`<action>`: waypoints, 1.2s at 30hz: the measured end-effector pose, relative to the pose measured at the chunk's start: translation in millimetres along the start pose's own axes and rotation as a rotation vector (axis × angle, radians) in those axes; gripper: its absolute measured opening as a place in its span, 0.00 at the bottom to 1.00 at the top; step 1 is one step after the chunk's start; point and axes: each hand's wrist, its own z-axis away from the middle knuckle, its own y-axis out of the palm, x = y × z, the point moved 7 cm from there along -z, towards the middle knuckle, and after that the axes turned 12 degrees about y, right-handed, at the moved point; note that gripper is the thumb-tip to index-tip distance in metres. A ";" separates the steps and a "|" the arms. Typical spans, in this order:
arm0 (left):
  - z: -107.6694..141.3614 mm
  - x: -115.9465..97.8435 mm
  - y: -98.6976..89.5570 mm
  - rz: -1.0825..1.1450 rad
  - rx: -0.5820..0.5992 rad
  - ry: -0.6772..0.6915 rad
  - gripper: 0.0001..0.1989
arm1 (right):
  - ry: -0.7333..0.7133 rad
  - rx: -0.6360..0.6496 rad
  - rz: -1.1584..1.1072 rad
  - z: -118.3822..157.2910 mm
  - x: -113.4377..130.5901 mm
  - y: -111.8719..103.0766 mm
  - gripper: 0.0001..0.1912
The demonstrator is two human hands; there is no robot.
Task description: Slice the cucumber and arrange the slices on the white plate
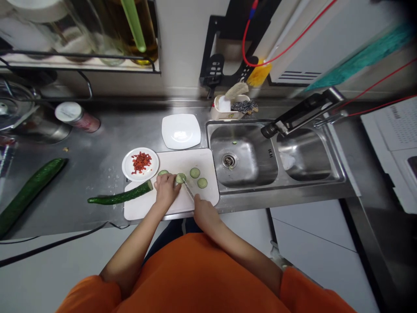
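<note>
My left hand [167,188] is closed low over the white cutting board [140,210], its fingertips beside a cucumber slice [180,178]; what it grips, if anything, is hidden beneath it. My right hand [204,211] is wrapped round the handle of a knife [189,189], whose blade points up and left to that slice. Two more slices [194,173] lie right of the blade, and another [163,172] shows behind my left hand. A cut cucumber piece [122,198] rests partly on the board's left side.
A plate with chopped red pieces [125,161] overlaps the board's upper left corner. Behind the board sits a white square plate [181,130]. A double sink [244,154] is at the right. A whole cucumber [29,193] and a red jar [78,116] stand left.
</note>
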 end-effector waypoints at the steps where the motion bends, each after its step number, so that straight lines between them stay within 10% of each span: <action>1: -0.1 -0.1 0.0 -0.001 -0.002 0.001 0.18 | -0.002 0.003 0.008 -0.6 0.3 0.2 0.18; 21: -0.4 -1.3 0.7 -0.012 -0.019 0.027 0.18 | -0.049 -0.012 -0.009 -6.1 11.4 7.1 0.22; 36: -11.0 -6.5 -0.2 -0.088 0.067 0.115 0.21 | 0.093 0.171 -0.065 30.3 -25.4 15.3 0.20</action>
